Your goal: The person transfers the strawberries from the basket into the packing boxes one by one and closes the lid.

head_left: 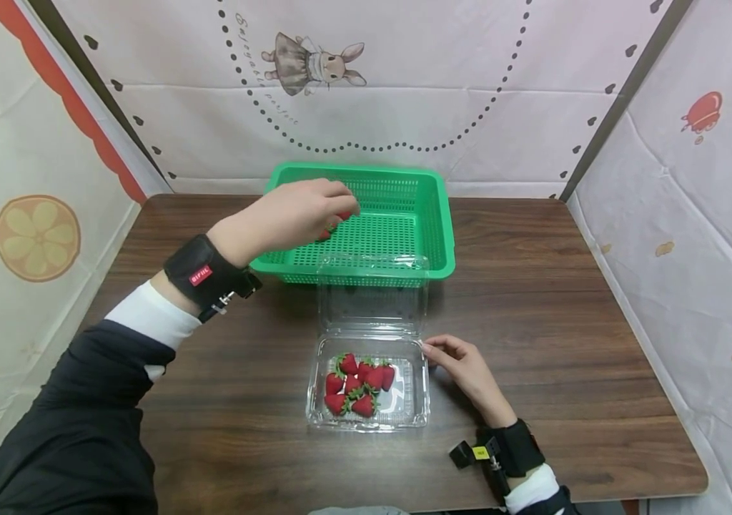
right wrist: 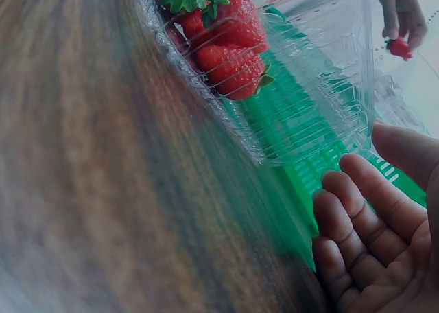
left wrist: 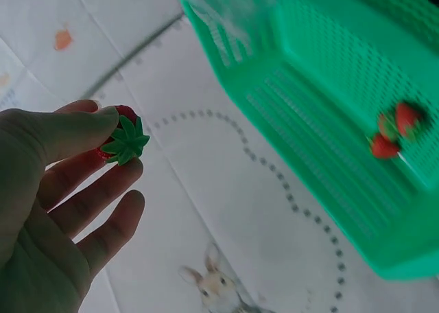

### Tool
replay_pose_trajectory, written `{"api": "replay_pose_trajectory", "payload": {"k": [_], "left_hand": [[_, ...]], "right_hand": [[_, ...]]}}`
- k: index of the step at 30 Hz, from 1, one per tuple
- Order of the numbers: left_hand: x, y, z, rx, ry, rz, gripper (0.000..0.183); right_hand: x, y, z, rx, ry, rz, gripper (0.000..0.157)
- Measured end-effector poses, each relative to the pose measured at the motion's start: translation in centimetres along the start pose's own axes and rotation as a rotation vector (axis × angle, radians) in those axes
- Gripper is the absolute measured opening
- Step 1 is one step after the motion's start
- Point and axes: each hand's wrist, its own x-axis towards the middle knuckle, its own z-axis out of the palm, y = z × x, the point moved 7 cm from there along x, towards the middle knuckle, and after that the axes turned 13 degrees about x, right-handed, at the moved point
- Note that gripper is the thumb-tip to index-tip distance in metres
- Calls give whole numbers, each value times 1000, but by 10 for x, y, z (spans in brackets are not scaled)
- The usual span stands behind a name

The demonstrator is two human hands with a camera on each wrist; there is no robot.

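Note:
My left hand [head_left: 289, 218] is raised over the left part of the green basket [head_left: 445, 232]. In the left wrist view its thumb and fingertips pinch a strawberry [left wrist: 127, 141], green leaves facing outward. On the table stands a clear plastic clamshell container [head_left: 409, 386], its lid [head_left: 372, 307] tipped back and overlapping the basket's near rim. Several strawberries [head_left: 353, 386] lie in its base, mostly at the left and middle. At the container's right edge, near the hinge, my right hand [head_left: 465, 365] grips the rim between thumb and index finger, the other fingers loosely bent.
A few strawberries [left wrist: 398, 129] remain at one end of the basket, partly hidden by my left hand in the head view. The brown wooden table [head_left: 533, 300] is bordered by printed white cloth walls [head_left: 404, 64] at the back and sides.

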Motion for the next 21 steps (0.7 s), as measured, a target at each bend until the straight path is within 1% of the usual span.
{"api": "replay_pose_trajectory", "payload": {"k": [1, 2, 5, 7, 8, 9, 17, 21], "left_hand": [[2, 5, 0, -5, 0, 11, 23], [3, 11, -1, -6, 5, 24, 24], [8, 26, -4, -18, 27, 57, 25], [11, 36, -5, -26, 31, 77, 26], [12, 41, -5, -33, 32, 88, 27], [13, 45, -5, -39, 30, 96, 28], [18, 78, 4, -78, 33, 190, 28], [18, 93, 10, -66, 23, 223, 30]], "right_hand": [[-2, -5, 1, -2, -5, -1, 29], [-2, -5, 2, -3, -5, -2, 29], [-2, -5, 1, -9, -2, 0, 28], [-2, -5, 1, -5, -1, -4, 28], [0, 0, -1, -2, 3, -5, 28], [0, 0, -1, 1, 2, -6, 28], [1, 0, -1, 4, -1, -11, 29], [1, 0, -1, 3, -4, -9, 29]]}}
